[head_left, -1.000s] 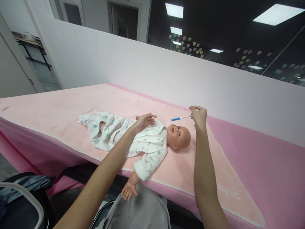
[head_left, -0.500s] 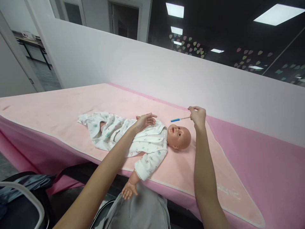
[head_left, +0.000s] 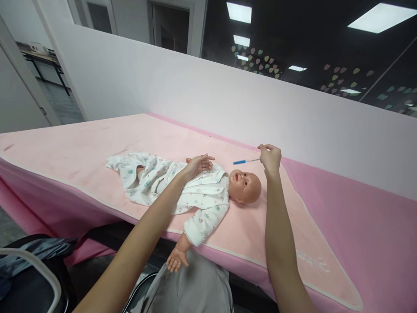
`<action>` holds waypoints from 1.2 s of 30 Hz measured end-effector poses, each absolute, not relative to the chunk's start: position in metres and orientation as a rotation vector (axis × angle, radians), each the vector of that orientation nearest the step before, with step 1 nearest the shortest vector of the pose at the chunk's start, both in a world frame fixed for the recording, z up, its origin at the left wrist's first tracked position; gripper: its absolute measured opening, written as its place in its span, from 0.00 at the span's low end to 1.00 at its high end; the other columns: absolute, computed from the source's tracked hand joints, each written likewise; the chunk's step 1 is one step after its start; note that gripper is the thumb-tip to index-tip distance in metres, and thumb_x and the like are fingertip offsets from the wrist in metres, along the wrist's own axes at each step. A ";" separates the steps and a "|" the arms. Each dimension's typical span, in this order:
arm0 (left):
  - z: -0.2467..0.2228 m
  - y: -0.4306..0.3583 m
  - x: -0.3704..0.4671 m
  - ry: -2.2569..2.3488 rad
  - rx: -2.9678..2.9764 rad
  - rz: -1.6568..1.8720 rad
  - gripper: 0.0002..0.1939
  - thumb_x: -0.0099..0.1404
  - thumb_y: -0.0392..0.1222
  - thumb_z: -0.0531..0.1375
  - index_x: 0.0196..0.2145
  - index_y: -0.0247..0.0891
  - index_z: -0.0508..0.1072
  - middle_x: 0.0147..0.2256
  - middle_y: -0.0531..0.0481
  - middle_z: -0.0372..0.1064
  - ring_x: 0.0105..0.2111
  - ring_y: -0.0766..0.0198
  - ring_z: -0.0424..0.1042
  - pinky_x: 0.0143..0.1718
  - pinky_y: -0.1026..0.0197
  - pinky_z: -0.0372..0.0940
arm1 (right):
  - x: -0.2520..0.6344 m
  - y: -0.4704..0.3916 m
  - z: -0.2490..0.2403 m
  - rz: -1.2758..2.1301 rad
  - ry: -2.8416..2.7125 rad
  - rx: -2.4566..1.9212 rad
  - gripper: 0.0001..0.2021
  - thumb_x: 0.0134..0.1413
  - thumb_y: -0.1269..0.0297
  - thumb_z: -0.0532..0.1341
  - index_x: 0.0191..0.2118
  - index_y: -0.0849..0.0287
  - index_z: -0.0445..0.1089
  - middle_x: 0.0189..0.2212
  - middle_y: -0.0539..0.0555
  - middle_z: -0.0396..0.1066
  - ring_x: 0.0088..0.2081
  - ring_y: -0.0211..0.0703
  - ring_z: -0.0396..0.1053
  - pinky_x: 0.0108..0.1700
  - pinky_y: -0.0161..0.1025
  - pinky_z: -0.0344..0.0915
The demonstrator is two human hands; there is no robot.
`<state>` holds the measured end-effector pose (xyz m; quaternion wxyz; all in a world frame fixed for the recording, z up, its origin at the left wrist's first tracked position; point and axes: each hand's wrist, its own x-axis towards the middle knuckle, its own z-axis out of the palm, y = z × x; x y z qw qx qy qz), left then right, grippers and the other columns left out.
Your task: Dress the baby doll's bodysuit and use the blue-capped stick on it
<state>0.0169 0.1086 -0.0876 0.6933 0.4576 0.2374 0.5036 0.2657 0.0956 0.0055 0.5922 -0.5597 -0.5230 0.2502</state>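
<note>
A baby doll (head_left: 245, 187) in a white printed outfit (head_left: 205, 195) lies on its back, its head to the right. Over the doll's chest rests my left hand (head_left: 201, 164), fingers stretched out and holding nothing. My right hand (head_left: 270, 157) is raised beyond the doll's head, its fingers closed on the end of a thin stick with a blue tip (head_left: 239, 162). The stick points left above the doll's face, apart from it, and its thin part is blurred; its exact kind cannot be made out. One doll arm hangs over the near table edge.
A peach mat (head_left: 81, 148) lies over the pink-covered table (head_left: 345, 204). Behind it stands a low white wall (head_left: 208, 95) with dark glass above. At the lower left is a chair (head_left: 32, 278) with cloth on it.
The blue end of the stick has swung slightly upward, and my right hand has shifted a touch. My left hand and the doll stay in place.
</note>
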 end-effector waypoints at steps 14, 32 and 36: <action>-0.087 0.108 0.017 0.534 1.034 1.126 0.15 0.63 0.44 0.53 0.36 0.29 0.72 0.26 0.46 0.67 0.27 0.64 0.68 0.34 0.62 0.61 | 0.260 0.087 0.012 0.707 -1.208 -1.191 0.09 0.48 0.64 0.58 0.30 0.66 0.66 0.08 0.42 0.48 0.10 0.25 0.44 0.14 0.27 0.41; -0.090 0.110 0.018 0.543 1.108 1.127 0.15 0.59 0.47 0.58 0.35 0.30 0.72 0.25 0.47 0.68 0.27 0.65 0.68 0.33 0.63 0.61 | 0.249 0.092 0.008 0.707 -1.203 -1.192 0.07 0.50 0.65 0.55 0.29 0.65 0.65 0.07 0.44 0.52 0.10 0.27 0.46 0.14 0.27 0.40; -0.092 0.108 0.018 0.604 1.457 1.024 0.16 0.52 0.43 0.64 0.38 0.32 0.74 0.30 0.46 0.70 0.31 0.64 0.68 0.37 0.64 0.61 | 0.245 0.085 0.013 0.609 -1.210 -1.182 0.08 0.51 0.63 0.56 0.30 0.64 0.65 0.08 0.44 0.53 0.11 0.27 0.47 0.15 0.27 0.41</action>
